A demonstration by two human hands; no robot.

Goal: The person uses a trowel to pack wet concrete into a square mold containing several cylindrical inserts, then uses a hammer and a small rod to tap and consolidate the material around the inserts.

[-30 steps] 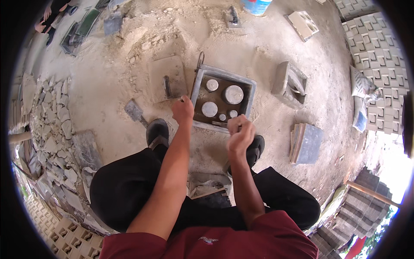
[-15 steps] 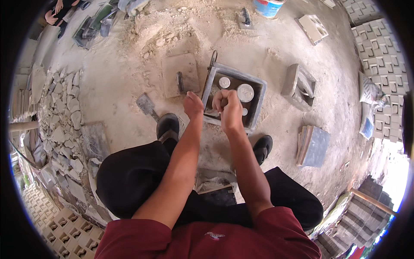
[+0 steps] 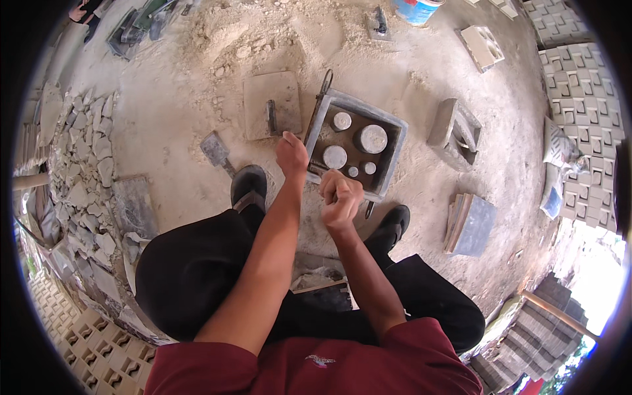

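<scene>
Between my feet stands a square grey metal mould [image 3: 397, 148] with raised walls and wire loop handles at two corners. Several round pale-topped cylinders [image 3: 370, 139] of different sizes stand inside it. My left hand [image 3: 291, 157] is closed in a fist beside the mould's left wall; whatever it holds is hidden. My right hand [image 3: 341, 197] is closed at the near wall, its fingers curled. A short dark piece shows by its fingertips, too small to name. Just beyond my left hand lies a square dusty plate [image 3: 253, 99] with an upright dark handle.
A small flat trowel [image 3: 214, 150] lies near my left shoe. To the right are a grey block mould [image 3: 454, 135] and leaning flat sheets [image 3: 473, 226]. Broken stone pieces [image 3: 82, 191] line the left. Sandy powder [image 3: 243, 39] and a blue bucket [image 3: 417, 10] are at the far side.
My right hand has moved from over the mould's inside back toward me to its near wall, uncovering more cylinders. My left hand stays closed in nearly the same place.
</scene>
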